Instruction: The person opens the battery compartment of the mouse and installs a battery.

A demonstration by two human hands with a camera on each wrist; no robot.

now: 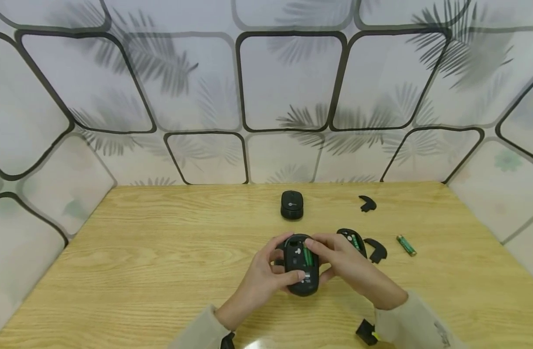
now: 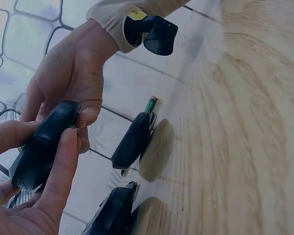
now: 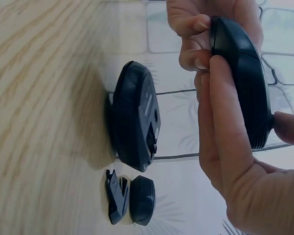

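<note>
A: Pale wall panels with black outlines and palm-leaf shadows stand round a light wooden tabletop (image 1: 139, 252). What is in the hands?

B: A black mouse (image 1: 301, 265), turned underside up, held just above the tabletop toward its near edge, about midway along it. The left hand (image 1: 262, 276) grips it from the left with curled fingers, thumb across the lower part. The right hand (image 1: 345, 264) holds the other side, its fingers curled over the open battery bay.

A: Does the bay show in the wrist views?

B: No. Only the head view shows the green battery (image 1: 307, 256) seated inside. The left wrist view shows the mouse edge-on, pinched between thumb and fingers (image 2: 63, 166); the right wrist view shows its curved side.

A: And around it?

B: A second opened mouse (image 1: 352, 240) lies just right of the hands, a black cover (image 1: 377, 249) beside it, then a loose green battery (image 1: 406, 245) nearer the right edge. A third mouse (image 1: 292, 204) sits toward the far edge, with another cover (image 1: 367, 203) to its right.
</note>
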